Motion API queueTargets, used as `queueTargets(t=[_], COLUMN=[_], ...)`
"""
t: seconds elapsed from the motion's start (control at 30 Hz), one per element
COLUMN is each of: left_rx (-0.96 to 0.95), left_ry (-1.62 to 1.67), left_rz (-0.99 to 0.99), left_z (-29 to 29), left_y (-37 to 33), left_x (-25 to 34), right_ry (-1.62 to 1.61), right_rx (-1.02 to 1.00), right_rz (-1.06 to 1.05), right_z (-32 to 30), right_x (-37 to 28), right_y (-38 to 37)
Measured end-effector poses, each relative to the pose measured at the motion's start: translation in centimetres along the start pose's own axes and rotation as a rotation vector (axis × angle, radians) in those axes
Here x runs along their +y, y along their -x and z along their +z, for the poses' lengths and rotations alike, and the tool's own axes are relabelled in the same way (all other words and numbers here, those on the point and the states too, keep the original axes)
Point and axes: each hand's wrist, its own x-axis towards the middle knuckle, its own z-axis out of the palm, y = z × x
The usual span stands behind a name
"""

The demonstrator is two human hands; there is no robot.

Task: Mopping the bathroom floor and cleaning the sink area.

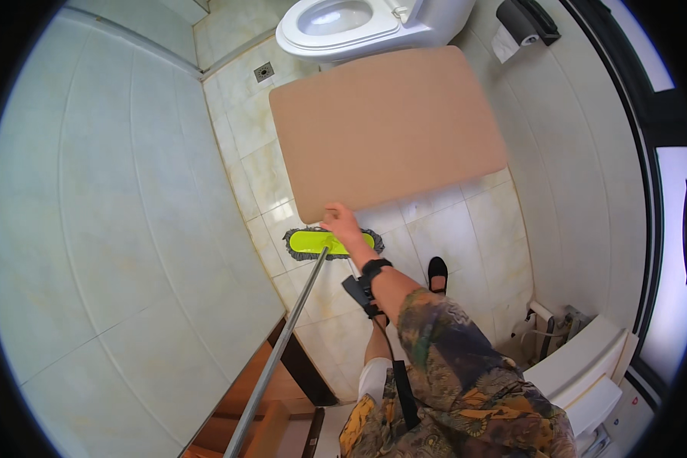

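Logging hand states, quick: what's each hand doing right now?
Left hand: not in view, so cannot be told.
Right hand: fingers bent, by the edge of the brown mat; whether it grips cannot be told.

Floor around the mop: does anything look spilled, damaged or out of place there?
Nothing stands out as spilled or damaged. The mop head, partly hidden by the right hand, appears to lie on the pale tiles near the brown mat's corner; bright patches look like reflected light.
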Motion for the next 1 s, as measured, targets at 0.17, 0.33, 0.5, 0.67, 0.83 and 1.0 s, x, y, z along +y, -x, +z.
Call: queueTargets(t=[0.17,0.33,0.5,0.67,0.83,1.0], left_rx=[-0.05,-0.115,-0.323,-0.43,-0.663,-0.853], left_ry=[0.046,0.124,0.274,0.304,0.529,0.678], left_rz=[-0.016,-0.041,-0.065,-0.057,-0.203,-0.414], left_z=[-0.3,-0.5,-0.9,-1.3,-1.4,1.9], left_y=[0.1,-0.1,-0.1,-0.9,-2.7,-0.5], left_x=[0.6,2.0,3.4,7.0,9.3,7.7], right_ry=[0.451,0.566,0.579,0.709,0.711,0.839], right_rx=[-0.496,-1.008,-0.999,-0.895,-0.774,-0.766], right_rz=[-0.201,-0.436,-0.69,-0.748,-0.943,-0.659], right_z=[7.4,10.8,11.8,10.1,4.1,-5.4], right_x=[-1.4,-6.2,-7.1,-9.1,-11.2,-14.1], right_y=[8.9,28.5,36.9,40.4,43.6,44.4])
